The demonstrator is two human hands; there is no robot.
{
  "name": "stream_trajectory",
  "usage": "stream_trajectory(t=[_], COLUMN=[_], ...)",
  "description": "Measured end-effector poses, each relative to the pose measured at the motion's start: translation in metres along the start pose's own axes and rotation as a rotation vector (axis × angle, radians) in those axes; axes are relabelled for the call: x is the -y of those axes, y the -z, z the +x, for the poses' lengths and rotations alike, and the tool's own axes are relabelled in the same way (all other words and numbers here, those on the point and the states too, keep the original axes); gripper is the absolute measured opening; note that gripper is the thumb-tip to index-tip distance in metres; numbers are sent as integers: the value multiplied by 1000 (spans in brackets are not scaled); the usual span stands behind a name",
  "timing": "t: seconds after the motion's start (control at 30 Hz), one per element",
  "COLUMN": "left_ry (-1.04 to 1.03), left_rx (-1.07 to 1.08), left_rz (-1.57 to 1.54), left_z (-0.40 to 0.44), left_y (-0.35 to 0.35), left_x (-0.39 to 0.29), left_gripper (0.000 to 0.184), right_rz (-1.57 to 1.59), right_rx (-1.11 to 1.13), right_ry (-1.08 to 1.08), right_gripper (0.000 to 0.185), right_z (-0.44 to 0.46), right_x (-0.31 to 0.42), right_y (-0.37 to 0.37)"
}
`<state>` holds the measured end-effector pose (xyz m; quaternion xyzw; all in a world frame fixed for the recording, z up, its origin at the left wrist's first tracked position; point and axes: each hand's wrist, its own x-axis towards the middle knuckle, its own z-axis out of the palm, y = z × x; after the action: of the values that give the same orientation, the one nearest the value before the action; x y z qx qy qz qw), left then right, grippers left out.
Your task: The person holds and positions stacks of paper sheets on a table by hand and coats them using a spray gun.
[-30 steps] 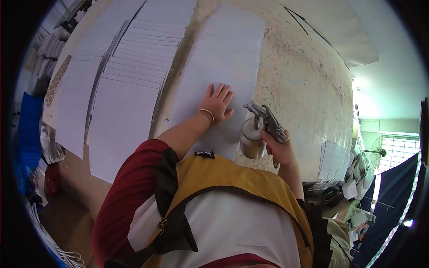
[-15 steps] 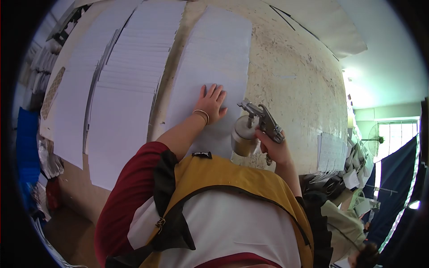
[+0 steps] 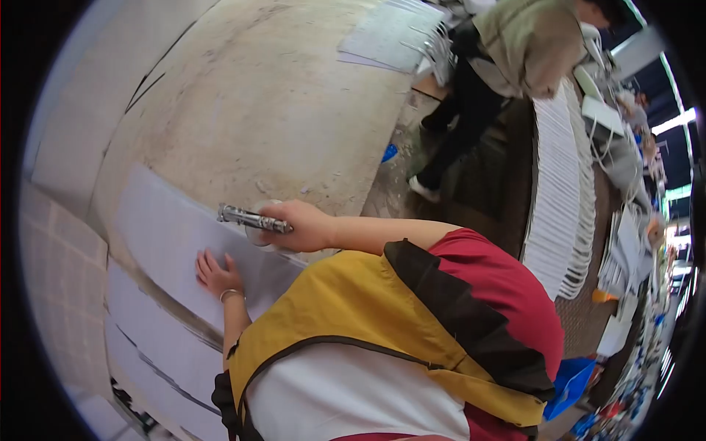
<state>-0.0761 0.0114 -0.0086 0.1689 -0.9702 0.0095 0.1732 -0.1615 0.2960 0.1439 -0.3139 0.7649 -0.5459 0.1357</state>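
My left hand (image 3: 218, 274) lies flat with fingers spread on a long white sheet (image 3: 165, 220), a bracelet at the wrist. My right hand (image 3: 307, 226) is closed around the grip of a metal spray gun (image 3: 254, 219), just above the sheet's edge. The gun's pale cup (image 3: 259, 234) hangs below it, partly hidden by the gun and hand. Beside that sheet, more white sheets (image 3: 165, 331) lie in long overlapping rows on the worktable (image 3: 257, 95).
A small stack of sheets (image 3: 386, 37) lies at the table's far edge. A person (image 3: 529, 44) in a beige top is on the floor beyond. To the right stands a long row of stacked white pieces (image 3: 555, 191). A blue item (image 3: 570, 386) is at lower right.
My view has swung to the right, bringing the person and stacked pieces into sight. My left hand still rests on the sheet, and my right hand still holds the spray gun.
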Motion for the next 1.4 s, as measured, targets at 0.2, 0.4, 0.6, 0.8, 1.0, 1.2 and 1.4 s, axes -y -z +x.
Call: stream_trajectory(t=[0.2,0.4,0.6,0.8,1.0,1.2,1.4], left_ry=[36,159,409,667,645,608,597], left_rx=[20,359,281,67,90,238,235], left_rz=[86,135,38,61,3,-42,-83], left_z=[-9,11,-12,-92,-188,-200,-203], left_y=[8,38,76,119,130,132,130], left_x=[4,-26,11,105,197,198,204], left_gripper=[56,58,57,56,62,68,68], right_rz=[46,206,302,207,95,99,227], right_rx=[-6,29,105,1,-232,-154,-55], right_ry=[-39,42,-422,-298,-346,-383,-442], right_gripper=[29,27,24,16,13,15,14], right_z=[-43,-55,-43,-65,-126,-146,-168], right_x=[-34,-59,-47,-29,40,94,125], right_y=[6,17,22,32,-26,-104,-163])
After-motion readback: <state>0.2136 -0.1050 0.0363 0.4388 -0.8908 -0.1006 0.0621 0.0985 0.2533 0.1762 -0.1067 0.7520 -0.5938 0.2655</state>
